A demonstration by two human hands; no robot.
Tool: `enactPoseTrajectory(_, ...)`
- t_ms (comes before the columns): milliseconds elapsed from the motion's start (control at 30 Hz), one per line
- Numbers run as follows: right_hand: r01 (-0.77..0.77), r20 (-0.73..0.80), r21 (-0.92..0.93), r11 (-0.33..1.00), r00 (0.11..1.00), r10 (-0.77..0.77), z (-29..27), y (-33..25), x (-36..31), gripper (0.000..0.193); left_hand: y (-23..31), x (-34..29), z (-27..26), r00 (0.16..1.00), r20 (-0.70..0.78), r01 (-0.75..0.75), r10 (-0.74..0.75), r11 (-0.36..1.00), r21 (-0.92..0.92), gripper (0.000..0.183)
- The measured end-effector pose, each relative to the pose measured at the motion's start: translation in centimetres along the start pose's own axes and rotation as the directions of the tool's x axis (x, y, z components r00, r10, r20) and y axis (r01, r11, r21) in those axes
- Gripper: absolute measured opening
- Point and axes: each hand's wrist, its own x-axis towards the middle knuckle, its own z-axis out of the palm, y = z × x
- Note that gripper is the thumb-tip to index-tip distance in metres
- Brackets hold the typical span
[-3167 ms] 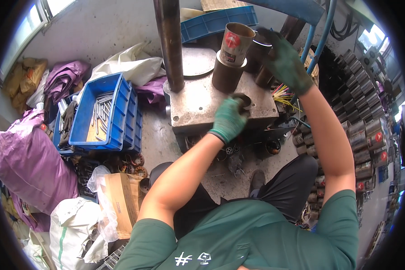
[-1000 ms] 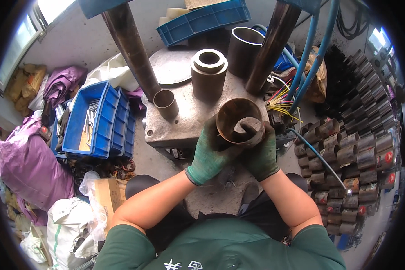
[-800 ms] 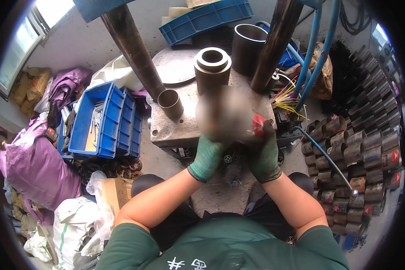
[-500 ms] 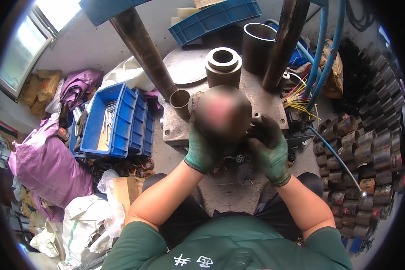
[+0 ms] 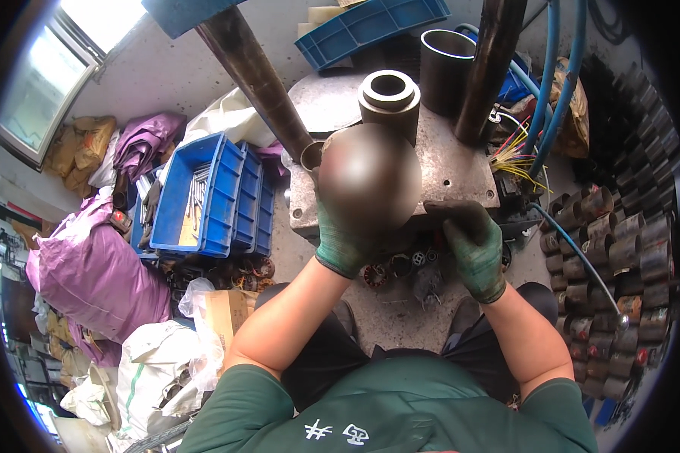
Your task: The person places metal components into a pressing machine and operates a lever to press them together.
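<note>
In front of the press table, my left hand in a green, blackened glove holds a round, dark cylindrical piece from its left and underside. Blur covers the piece, so its exact kind does not show; its fingers are largely hidden behind it. To the lower right, my right hand, gloved alike, is apart from the piece. Its fingers stretch leftward and grip nothing. Just beyond the piece, a stepped metal sleeve stands upright on the metal table. A small tube is partly covered at the piece's left.
Two steel posts rise from the table, with a large dark tube by the right one. Blue crates hold metal rods on the left. Stacked metal rings line the right side. A blue hose hangs there.
My right hand has drawn away from the round piece, toward the lower right. The piece, still in my left hand, has turned so less of its reddish patch shows. The view has shifted slightly.
</note>
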Motion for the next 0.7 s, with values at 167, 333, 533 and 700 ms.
enactPoseTrajectory(167,0.044,-0.026,0.027,0.999,0.999,-0.044,-0.3,0.4,0.2,0.028,1.1,0.0,-0.8,0.897,0.302,0.352,-0.324,0.109,-0.929,0.063)
enactPoseTrajectory(333,-0.028,-0.021,-0.014,1.0,0.999,0.028,-1.5,0.3,0.5,0.032,1.5,0.3,-0.6,0.855,0.443,0.406,-0.269,-0.182,-0.895,0.069)
enactPoseTrajectory(533,-0.146,-0.172,0.041,0.988,0.974,0.151,-2.2,-0.5,1.0,0.035,1.6,0.3,-1.1,0.886,0.369,0.362,-0.282,-0.077,-0.929,0.082)
enactPoseTrajectory(700,-0.228,-0.005,0.191,0.955,0.972,0.234,-2.5,-0.9,0.8,0.049,2.6,0.0,-1.0,0.948,0.14,0.276,-0.286,0.519,-0.809,0.095)
